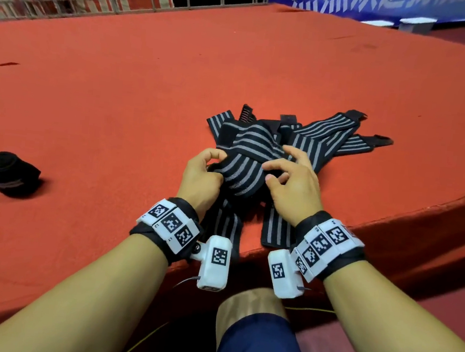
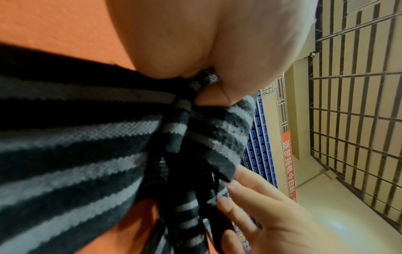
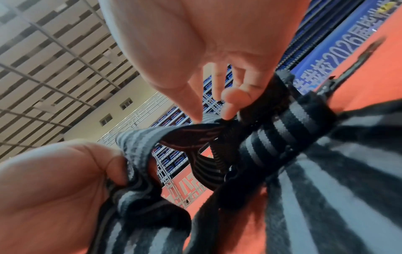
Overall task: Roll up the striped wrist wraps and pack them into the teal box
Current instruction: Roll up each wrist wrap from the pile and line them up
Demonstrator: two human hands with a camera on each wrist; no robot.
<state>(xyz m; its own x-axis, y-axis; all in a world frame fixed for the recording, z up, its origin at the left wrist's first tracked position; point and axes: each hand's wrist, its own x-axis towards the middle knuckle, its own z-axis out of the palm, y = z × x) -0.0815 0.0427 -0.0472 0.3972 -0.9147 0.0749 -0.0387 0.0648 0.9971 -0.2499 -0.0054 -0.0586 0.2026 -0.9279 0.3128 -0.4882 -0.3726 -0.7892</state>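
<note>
Several black wrist wraps with grey stripes lie in a loose pile (image 1: 314, 138) on the red carpeted platform (image 1: 120, 94), near its front edge. One wrap (image 1: 240, 173) from the pile is lifted between both hands. My left hand (image 1: 215, 165) pinches its left edge between thumb and fingers; the left wrist view shows that pinch (image 2: 206, 82) on the bunched stripes (image 2: 87, 154). My right hand (image 1: 268, 172) holds a fold of the same wrap (image 3: 139, 142) lightly between thumb tip and fingertips (image 3: 228, 111). No teal box is in view.
Two rolled black wraps (image 1: 8, 172) sit on the carpet at the far left, one cut off by the frame. The platform's front edge (image 1: 392, 219) runs just under my wrists. A metal railing (image 1: 100, 1) stands at the back. My knee (image 1: 253, 334) is below the edge.
</note>
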